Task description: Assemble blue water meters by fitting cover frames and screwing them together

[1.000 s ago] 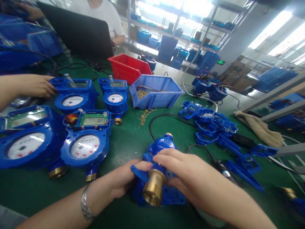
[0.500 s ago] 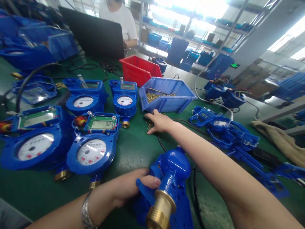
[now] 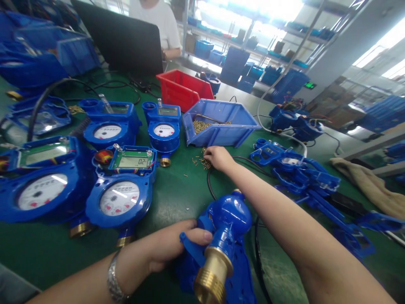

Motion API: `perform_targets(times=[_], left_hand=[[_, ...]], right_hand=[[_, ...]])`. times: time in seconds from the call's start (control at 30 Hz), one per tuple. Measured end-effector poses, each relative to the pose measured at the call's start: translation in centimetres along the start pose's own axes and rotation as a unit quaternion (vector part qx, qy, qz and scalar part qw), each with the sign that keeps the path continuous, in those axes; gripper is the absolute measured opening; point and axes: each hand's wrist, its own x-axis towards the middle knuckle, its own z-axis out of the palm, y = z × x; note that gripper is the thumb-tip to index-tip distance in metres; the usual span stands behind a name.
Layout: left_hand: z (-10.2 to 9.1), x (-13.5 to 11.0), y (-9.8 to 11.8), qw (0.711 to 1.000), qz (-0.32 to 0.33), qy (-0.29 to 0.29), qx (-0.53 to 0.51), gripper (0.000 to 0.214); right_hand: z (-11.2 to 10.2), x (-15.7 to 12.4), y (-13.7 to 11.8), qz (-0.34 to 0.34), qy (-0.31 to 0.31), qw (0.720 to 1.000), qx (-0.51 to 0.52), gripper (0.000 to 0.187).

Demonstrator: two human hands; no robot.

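My left hand is wrapped round a blue water meter at the front, which lies face down with its threaded brass end pointing at me. The hand's fingers are partly hidden beneath the housing; the thumb rests on its side. Beyond the meter, my right hand pinches at a small pile of brass screws on the green table, its fingertips together among them. Exactly how many screws it grips is hidden. Just behind that hand stands a light-blue bin with many more screws inside.
Upright water meters with displays fill the left side. A red bin and a dark screen stand farther back, with a person behind. Blue housings and a tan cloth lie right. A black cable runs near the meter.
My right hand has closed from spread fingers into a pinch at the screw pile, shifting slightly right. Some screws now lie scattered left of it. My left hand keeps its hold on the meter.
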Motion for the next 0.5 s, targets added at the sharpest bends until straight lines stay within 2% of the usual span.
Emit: perform_targets(times=[0.1, 0.2, 0.37, 0.5], left_hand=[[-0.2, 0.1, -0.2, 1.000, 0.010, -0.008, -0.001, 0.043], [-0.2, 0.2, -0.4, 0.999, 0.023, -0.023, -0.017, 0.040], [0.0, 0.2, -0.9, 0.995, 0.047, -0.038, -0.074, 0.038], [0.1, 0.1, -1.0, 0.995, 0.051, -0.016, -0.085, 0.032]], right_hand=[[-0.5, -0.6, 0.7, 0.064, 0.058, 0.987, 0.137, 0.028], [-1.3, -2.7, 1.9, 0.102, 0.113, 0.945, 0.290, 0.026], [-1.8, -9.6, 3.6, 0.114, 0.211, 0.822, 0.516, 0.016], [-0.1, -15.3, 3.2, 0.131, 0.233, 0.734, 0.624, 0.019]])
